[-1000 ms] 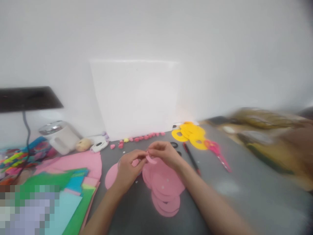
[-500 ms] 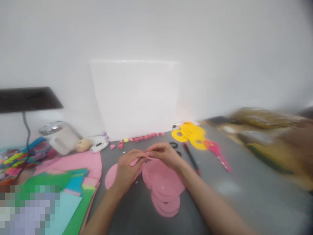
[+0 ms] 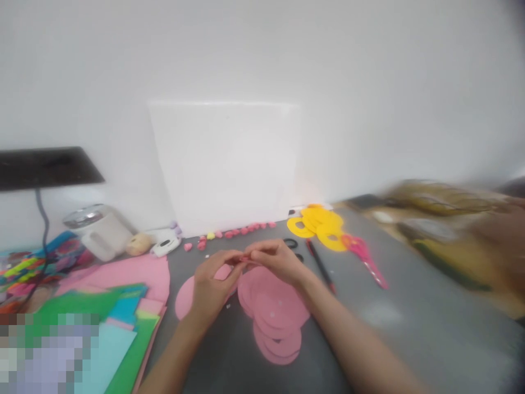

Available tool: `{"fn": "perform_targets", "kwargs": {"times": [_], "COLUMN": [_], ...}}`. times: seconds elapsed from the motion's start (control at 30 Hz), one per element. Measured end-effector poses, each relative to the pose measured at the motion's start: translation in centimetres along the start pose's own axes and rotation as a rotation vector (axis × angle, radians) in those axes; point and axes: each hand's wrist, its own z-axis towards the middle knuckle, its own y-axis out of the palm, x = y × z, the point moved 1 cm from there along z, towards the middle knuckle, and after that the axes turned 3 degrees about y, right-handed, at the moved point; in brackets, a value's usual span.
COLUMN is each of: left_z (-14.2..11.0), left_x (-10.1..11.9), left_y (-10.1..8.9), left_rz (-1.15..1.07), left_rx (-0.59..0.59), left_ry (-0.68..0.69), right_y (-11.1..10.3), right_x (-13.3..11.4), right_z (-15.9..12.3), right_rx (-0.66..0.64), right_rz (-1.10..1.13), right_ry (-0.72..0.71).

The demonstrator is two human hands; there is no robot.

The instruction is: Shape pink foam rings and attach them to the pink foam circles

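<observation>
My left hand [image 3: 213, 284] and my right hand [image 3: 279, 261] meet above the grey table [image 3: 410, 323], fingertips pinched together on a small pink paper strip [image 3: 245, 259]. Both hands are closed on it. Right below them lies a pile of overlapping pink paper circles [image 3: 274, 312], and one more pink circle [image 3: 184, 295] peeks out left of my left wrist.
Yellow paper rings [image 3: 318, 224], pink scissors [image 3: 365, 257] and a red-and-black pen [image 3: 320, 265] lie to the right. Small pink folded pieces [image 3: 241, 231] line a white board [image 3: 225, 164]. Coloured paper sheets [image 3: 106, 323], a white mug [image 3: 100, 230] and a basket [image 3: 443, 219] flank the sides.
The curved pink strip between my fingers has been squeezed flatter and smaller. Both hands have stayed in place, drawing slightly closer together.
</observation>
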Motion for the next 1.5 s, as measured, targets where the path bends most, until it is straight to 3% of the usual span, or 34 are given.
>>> {"fn": "perform_targets", "kwargs": {"times": [0.13,0.33,0.53,0.73,1.03,1.3,1.5], "left_z": [0.1,0.1,0.0,-0.2,-0.1,-0.1,-0.3], "left_x": [0.0,-0.1,0.0,0.1,-0.2,-0.1,0.0], "left_y": [-0.1,0.0,0.0,0.2,0.0,0.2,0.5], "left_rz": [-0.023,-0.065,-0.002,0.037,0.121,0.093,0.007], "left_rx": [-0.002,0.007,0.001,0.034,0.045,0.031,0.051], "left_ry": [-0.046,-0.067,0.078,0.243,0.291,0.167,-0.101], "right_y": [0.1,0.1,0.2,0.4,0.4,0.4,0.8], "right_x": [-0.6,-0.4,0.6,0.4,0.3,0.5,0.5], "right_z": [-0.2,-0.1,0.3,0.2,0.1,0.2,0.2], "right_rx": [-0.06,-0.008,0.052,0.07,0.066,0.148,0.155], "right_rz": [-0.025,-0.009,0.114,0.085,-0.002,-0.016,-0.026], "right_ry": [-0.011,-0.024,0.0,0.0,-0.003,0.006,-0.012]}}
